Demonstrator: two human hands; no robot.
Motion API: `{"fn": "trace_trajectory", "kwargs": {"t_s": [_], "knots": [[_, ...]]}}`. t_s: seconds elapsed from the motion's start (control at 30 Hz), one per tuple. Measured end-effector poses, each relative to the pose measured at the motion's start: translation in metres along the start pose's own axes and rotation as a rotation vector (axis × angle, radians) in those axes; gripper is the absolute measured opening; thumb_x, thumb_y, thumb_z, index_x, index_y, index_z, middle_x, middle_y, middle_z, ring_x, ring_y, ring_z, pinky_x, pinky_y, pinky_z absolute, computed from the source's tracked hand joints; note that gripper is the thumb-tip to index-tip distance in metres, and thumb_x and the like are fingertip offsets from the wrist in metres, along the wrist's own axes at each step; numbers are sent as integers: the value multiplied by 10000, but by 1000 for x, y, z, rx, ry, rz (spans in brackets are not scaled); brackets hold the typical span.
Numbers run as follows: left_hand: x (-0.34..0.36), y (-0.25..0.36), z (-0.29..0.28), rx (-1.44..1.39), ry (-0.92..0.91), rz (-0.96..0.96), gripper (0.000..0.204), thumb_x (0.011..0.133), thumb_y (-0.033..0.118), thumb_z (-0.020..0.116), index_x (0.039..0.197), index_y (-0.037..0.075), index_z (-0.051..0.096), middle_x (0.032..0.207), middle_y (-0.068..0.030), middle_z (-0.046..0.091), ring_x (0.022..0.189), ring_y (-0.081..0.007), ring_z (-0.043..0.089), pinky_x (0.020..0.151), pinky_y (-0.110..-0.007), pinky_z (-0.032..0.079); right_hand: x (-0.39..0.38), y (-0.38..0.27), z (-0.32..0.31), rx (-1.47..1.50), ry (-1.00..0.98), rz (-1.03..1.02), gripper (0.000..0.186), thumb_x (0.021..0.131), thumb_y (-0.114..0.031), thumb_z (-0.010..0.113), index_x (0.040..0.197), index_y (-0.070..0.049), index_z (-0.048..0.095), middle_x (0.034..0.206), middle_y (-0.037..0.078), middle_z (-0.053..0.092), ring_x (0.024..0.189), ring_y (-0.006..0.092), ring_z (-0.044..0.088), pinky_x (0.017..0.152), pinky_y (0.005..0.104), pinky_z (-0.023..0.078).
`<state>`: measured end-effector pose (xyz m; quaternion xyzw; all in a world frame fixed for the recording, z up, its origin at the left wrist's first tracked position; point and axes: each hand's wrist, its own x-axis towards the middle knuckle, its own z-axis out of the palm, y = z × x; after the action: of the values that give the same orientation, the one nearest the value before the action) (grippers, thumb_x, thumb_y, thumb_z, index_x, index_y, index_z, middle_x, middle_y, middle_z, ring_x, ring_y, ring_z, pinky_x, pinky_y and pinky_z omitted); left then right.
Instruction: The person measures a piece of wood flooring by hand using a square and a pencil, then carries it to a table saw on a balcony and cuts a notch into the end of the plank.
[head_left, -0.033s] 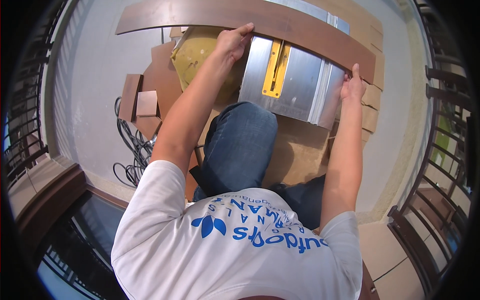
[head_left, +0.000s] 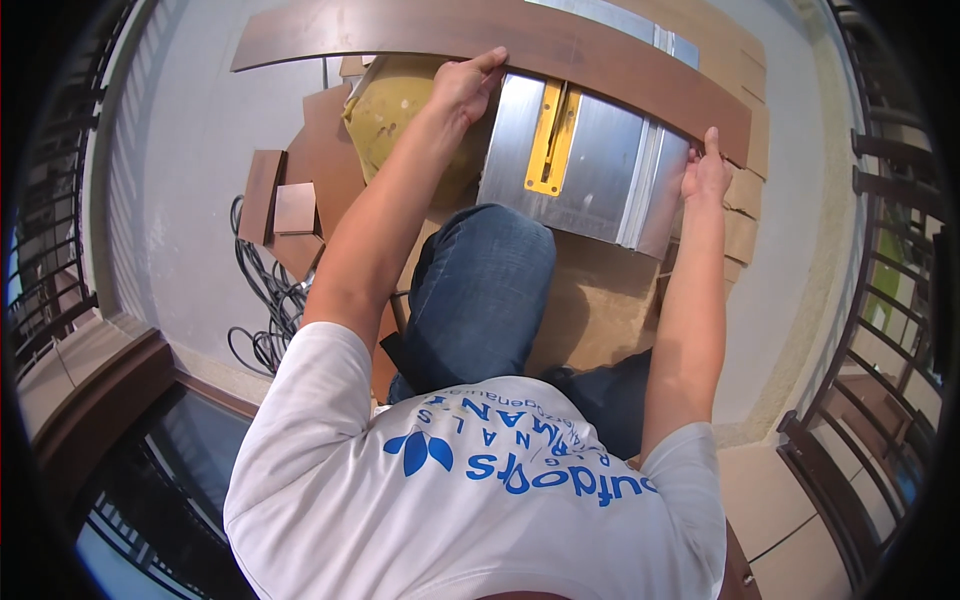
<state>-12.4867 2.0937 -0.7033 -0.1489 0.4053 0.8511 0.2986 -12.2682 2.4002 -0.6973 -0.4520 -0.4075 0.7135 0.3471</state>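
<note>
A brown plank [head_left: 560, 45] spans a metal table [head_left: 605, 160] at 12 o'clock.
Its long axis runs from 10 to 2 o'clock; fingers of the left hand [head_left: 468, 88] pinch its near edge mid-length; those of the right hand [head_left: 706, 176] grip near its 2 o'clock end.

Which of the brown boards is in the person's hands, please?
The long plank stretching across the metal tabletop; the shorter brown pieces at left are untouched.
</note>
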Motion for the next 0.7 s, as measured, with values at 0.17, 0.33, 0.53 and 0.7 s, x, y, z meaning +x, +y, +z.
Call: {"fn": "trace_trajectory", "kwargs": {"t_s": [0.17, 0.33, 0.53, 0.7], "knots": [[-4, 0, -4, 16, 14, 12, 183, 923, -1, 678, 1063, -106, 626, 1062, -166, 668, 997, -256, 658, 969, -343, 556, -3, 2, -4, 19, -25, 9, 235, 932, -168, 732, 1116, -74, 619, 990, 21, 647, 736, 134, 582, 571, 253, 461], [-13, -1, -6, 25, -6, -24, 201, 936, 1, 659, 1105, -89, 597, 1089, -154, 659, 1038, -242, 650, 1014, -335, 538, -7, 4, -9, 16, 2, 16, 232, 930, -169, 736, 1107, -78, 617, 981, 17, 646, 731, 131, 581, 568, 255, 459], [-29, 0, -4, 47, 15, -23, 212, 941, 13, 658, 1117, -88, 595, 1107, -151, 655, 1055, -243, 643, 1028, -334, 529, -14, 2, -14, 22, -21, 28, 232, 931, -172, 734, 1109, -79, 617, 970, 12, 648, 724, 123, 578, 564, 254, 451], [-34, 0, -7, 67, 9, -23, 210, 942, 19, 659, 1112, -88, 596, 1110, -151, 654, 1062, -238, 640, 1031, -328, 525, -21, 5, -18, 17, -3, 43, 226, 936, -174, 729, 1108, -81, 615, 958, 9, 652, 721, 117, 577, 566, 253, 438]]}}
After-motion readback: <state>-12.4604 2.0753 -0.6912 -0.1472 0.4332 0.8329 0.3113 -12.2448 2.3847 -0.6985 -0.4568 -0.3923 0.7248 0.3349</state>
